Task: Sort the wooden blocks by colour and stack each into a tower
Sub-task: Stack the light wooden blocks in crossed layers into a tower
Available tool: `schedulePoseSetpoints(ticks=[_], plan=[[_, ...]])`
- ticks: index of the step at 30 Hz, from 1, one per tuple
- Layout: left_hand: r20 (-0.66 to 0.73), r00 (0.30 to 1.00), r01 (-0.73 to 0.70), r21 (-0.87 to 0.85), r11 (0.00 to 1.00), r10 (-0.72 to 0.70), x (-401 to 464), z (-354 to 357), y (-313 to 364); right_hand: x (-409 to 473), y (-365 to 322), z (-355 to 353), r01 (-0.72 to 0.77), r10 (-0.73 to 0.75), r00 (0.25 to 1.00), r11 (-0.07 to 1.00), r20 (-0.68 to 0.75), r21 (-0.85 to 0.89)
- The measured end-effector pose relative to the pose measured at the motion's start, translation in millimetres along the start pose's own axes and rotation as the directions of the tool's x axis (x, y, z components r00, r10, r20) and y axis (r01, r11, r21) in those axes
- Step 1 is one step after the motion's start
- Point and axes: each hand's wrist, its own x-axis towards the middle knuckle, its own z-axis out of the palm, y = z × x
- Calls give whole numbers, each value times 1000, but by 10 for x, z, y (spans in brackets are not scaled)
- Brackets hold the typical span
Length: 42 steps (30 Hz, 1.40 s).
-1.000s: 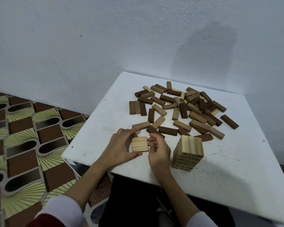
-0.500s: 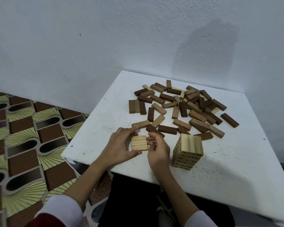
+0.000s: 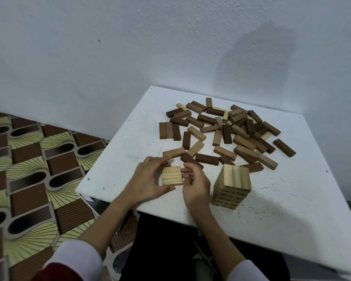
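A flat square of three pale wooden blocks (image 3: pixel 172 176) lies near the table's front left. My left hand (image 3: pixel 148 179) cups its left side, thumb at the front corner and fingers over the back edge. My right hand (image 3: pixel 195 182) touches its right side with loosely curled fingers. To the right stands a pale tower (image 3: pixel 232 186) several layers high. Behind them spreads a loose pile of mid-brown and dark-brown blocks (image 3: pixel 231 131), with a few pale ones mixed in.
The white table (image 3: pixel 282 199) sits against a pale blue wall. Its front edge runs just below my wrists. Three brown blocks (image 3: pixel 169 131) lie side by side at the pile's left. Patterned floor (image 3: pixel 28 169) lies to the left.
Both hands stay around the pale three-block square, which holds its place. The view has shifted slightly.
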Motion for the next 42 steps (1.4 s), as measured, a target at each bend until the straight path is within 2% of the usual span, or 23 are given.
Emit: schedulePoseSetpoints(ticks=[12,15,19,22,26,30,32,35,38,42], plan=[[-27,999,36,-32,999,-37,1,7,4,-28,-19,2,20,-21,1000,999,-8,-27],[-50,996,74,-99,992,-79,1,-11,2,-44,-65,15,21,-19,999,998,27,-65],[-80,981,155,-202,967,-174,7,-63,14,-92,-206,19,101,-83,990,981,115,-164],[-121,964,197,-278,940,-238,62,-135,79,-144,-394,-26,167,-140,975,974,175,-151],[-182,973,76,-328,942,-142,215,-335,355,-195,-769,-229,248,-236,962,966,134,-76],[-189,982,-45,-376,925,-29,327,-480,732,-184,-974,-583,255,-251,962,966,107,-31],[-157,987,-85,-428,900,18,368,-494,915,-133,-1019,-844,238,-233,965,971,121,-27],[-58,997,-81,-476,876,60,419,-431,1147,-56,-1001,-1302,268,-249,939,962,236,-50],[-13,993,-109,-451,886,116,470,-287,1288,23,-861,-1649,295,-241,908,948,344,-116],[72,985,-111,-428,897,156,497,-113,1368,62,-643,-1839,317,-252,900,939,356,-136]])
